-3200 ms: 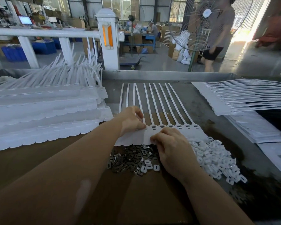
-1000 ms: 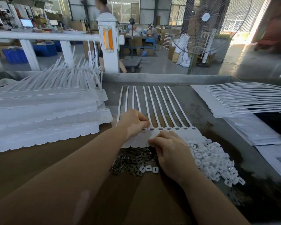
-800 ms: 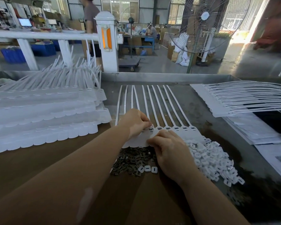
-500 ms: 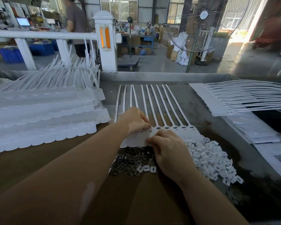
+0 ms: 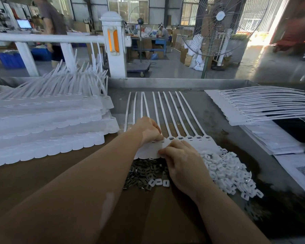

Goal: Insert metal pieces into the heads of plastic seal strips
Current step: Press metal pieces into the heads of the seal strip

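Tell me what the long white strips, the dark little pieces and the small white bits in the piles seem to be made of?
Strips: probably plastic, matte white, thin, bending. Dark pieces: likely metal, dull grey with glints. White bits: seemingly moulded plastic, each with a slot.

White plastic seal strips [image 5: 167, 111] all over, dark grey metal pieces [image 5: 141, 173] piled by small white plastic caps [image 5: 225, 169]. Brown cardboard-covered counter [image 5: 42, 173], orange panel on the white post [image 5: 113, 41].
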The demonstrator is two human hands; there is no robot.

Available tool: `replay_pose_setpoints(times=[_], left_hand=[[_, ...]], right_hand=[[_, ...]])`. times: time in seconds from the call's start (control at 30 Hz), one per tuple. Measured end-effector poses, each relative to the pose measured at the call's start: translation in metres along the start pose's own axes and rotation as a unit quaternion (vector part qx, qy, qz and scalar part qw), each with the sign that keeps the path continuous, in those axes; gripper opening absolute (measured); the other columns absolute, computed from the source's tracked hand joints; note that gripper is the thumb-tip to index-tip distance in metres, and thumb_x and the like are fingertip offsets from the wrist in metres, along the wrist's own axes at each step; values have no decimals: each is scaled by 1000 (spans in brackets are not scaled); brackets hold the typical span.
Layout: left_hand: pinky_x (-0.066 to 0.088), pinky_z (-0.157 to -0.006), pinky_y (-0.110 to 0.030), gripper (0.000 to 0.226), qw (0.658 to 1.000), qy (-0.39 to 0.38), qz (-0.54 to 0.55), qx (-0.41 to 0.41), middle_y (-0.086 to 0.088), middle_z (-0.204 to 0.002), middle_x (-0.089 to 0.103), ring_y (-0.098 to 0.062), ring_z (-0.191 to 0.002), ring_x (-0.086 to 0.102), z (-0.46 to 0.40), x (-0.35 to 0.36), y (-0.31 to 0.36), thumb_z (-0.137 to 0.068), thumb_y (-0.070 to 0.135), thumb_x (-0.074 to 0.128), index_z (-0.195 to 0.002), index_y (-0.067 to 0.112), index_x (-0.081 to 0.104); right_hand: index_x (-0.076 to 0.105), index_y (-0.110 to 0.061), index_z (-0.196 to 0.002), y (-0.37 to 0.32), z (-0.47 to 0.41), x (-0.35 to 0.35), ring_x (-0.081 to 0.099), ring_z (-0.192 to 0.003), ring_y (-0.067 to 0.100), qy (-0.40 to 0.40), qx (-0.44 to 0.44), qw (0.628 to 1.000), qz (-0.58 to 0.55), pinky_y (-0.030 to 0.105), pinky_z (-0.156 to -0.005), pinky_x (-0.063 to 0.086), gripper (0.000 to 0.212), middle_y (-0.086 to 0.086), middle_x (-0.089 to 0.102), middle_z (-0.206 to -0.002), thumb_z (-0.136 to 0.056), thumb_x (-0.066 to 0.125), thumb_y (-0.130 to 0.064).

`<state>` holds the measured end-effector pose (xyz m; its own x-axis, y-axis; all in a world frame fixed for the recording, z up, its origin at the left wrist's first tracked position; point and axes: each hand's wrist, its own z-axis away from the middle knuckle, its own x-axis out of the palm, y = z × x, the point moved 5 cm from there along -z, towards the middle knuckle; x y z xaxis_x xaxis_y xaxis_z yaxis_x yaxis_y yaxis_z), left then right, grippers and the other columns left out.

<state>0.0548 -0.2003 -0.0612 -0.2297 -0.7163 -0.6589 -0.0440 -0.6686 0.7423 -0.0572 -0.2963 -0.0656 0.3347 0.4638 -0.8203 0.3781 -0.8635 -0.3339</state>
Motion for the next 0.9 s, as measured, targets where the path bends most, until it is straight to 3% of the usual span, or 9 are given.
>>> replay_pose_setpoints(times=[0.13, 0.3, 0.4, 0.47, 0.6, 0.7, 0.8, 0.9], left_hand=[[50, -76, -27, 12, 1000, 0, -11, 26, -1, -84, 65, -16, -86, 60, 3, 0, -3, -78, 14, 74, -75, 19, 64], [47, -80, -22, 8, 997, 12, 15, 70, 2, -97, 67, -12, -95, 60, 19, -7, -6, -87, 14, 64, -89, 20, 68], [47, -87, -28, 8, 994, 31, -24, 101, 6, -95, 68, -10, -95, 60, 33, -13, -2, -86, 18, 66, -92, 20, 70], [46, -80, -21, 7, 992, 19, -33, 120, 8, -89, 68, -7, -90, 61, 46, -17, -1, -84, 19, 68, -90, 20, 71], [39, -56, -4, 3, 981, -89, -41, 166, 13, -76, 66, 10, -65, 56, 72, -17, 3, -81, 18, 71, -83, 20, 73], [35, -55, -2, 2, 970, -147, -67, 181, 20, -68, 64, 13, -60, 51, 85, -11, 4, -78, 22, 75, -80, 23, 74], [35, -56, -6, 6, 964, -159, -109, 183, 26, -65, 62, 10, -63, 52, 90, -4, 2, -73, 29, 78, -78, 28, 74], [37, -63, -6, 13, 957, -159, -166, 176, 23, -77, 63, 7, -75, 54, 91, 2, -3, -73, 32, 78, -86, 32, 75]], right_hand=[[70, -14, -98, 0, 0, 0, 54, -90, 21, 1, 3, 1000, -4, 37, -81, 46, 20, 0, 62, -91, -88, 54, -8], [71, -12, -94, 0, 1, -1, 54, -87, 22, 3, -2, 1000, -9, 38, -78, 47, 17, 1, 62, -88, -86, 56, -6], [71, -12, -94, 2, 0, -1, 55, -89, 22, 1, -1, 1000, -8, 38, -80, 47, 17, 2, 63, -89, -86, 57, -6], [70, -13, -96, 2, -1, -1, 54, -92, 21, -4, 1, 1000, -12, 37, -83, 46, 18, 1, 63, -92, -88, 55, -8], [70, -13, -95, 3, -1, 0, 53, -95, 20, -13, 6, 1000, -12, 36, -85, 44, 20, 0, 63, -93, -90, 51, -10], [70, -14, -98, 4, -2, 0, 52, -97, 18, -24, 9, 1000, -7, 35, -87, 43, 21, -1, 62, -96, -91, 50, -13], [70, -14, -99, 4, -2, 0, 52, -98, 19, -27, 14, 1000, -6, 36, -87, 42, 21, 0, 62, -96, -91, 50, -14], [70, -13, -100, 3, -1, -1, 52, -97, 20, -25, 16, 1000, -8, 38, -86, 43, 21, 1, 62, -96, -90, 51, -11]])
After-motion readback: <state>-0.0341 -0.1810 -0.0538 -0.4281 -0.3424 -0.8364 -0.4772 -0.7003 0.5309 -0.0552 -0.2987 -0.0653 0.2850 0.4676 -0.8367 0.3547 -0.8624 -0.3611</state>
